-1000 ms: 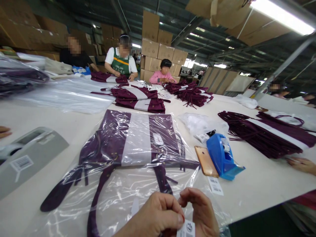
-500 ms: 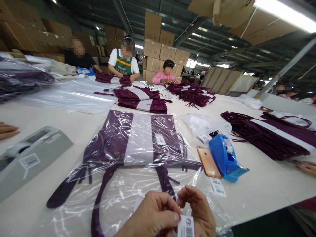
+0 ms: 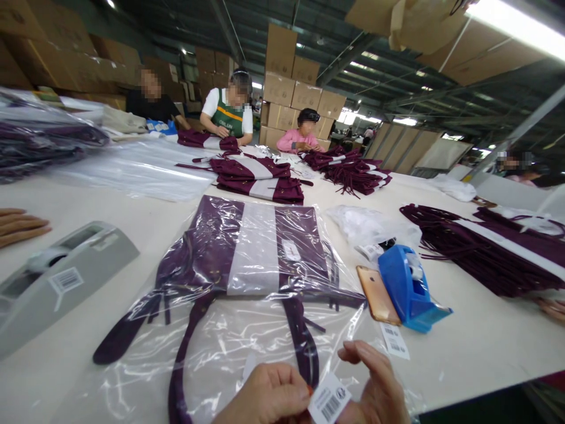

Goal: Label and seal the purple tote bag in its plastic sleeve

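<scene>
My left hand (image 3: 270,393) is closed, pinching a small white barcode label (image 3: 331,401) by its edge between thumb and fingers. Close beside the label is my right hand (image 3: 378,386), its fingers apart and slightly curled; part of it is hidden behind the label, and I cannot tell whether they touch. Just beyond both hands lies a dark purple handbag (image 3: 212,244) inside a clear plastic bag (image 3: 247,330). A white paper band (image 3: 255,247) wraps the handbag's middle, and its strap loops towards me. A white tag (image 3: 291,250) shows on its right part.
A gold phone (image 3: 378,294), a blue tape dispenser (image 3: 406,288) and a strip of labels (image 3: 395,340) sit at right. A grey tape dispenser (image 3: 92,259) stands left, near another person's hand (image 3: 22,227). Purple handbag stacks (image 3: 485,247) and co-workers (image 3: 229,112) are farther off.
The barcode label has turned from upright to tilted and is more fully in view. My right hand has moved slightly right, its fingers opening away from my left hand.
</scene>
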`<action>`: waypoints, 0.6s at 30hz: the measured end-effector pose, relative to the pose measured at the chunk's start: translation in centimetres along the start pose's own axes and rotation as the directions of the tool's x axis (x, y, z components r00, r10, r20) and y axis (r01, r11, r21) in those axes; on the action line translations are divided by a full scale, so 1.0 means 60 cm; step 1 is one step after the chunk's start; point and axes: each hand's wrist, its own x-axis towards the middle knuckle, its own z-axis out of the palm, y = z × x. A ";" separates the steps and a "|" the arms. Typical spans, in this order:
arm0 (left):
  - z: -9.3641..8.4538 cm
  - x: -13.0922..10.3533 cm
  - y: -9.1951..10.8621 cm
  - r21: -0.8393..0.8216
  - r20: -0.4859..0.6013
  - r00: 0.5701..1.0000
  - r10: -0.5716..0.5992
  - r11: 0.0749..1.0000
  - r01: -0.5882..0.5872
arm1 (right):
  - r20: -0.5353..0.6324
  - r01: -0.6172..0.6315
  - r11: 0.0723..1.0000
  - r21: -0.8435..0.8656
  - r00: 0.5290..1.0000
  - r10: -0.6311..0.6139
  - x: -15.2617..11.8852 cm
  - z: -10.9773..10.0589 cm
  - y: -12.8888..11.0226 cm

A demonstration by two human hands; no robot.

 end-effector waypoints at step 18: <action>0.039 -0.018 0.060 0.305 -0.031 0.999 -0.017 0.952 0.025 | 0.559 -0.763 0.610 0.212 0.607 0.565 0.001 0.028 -0.005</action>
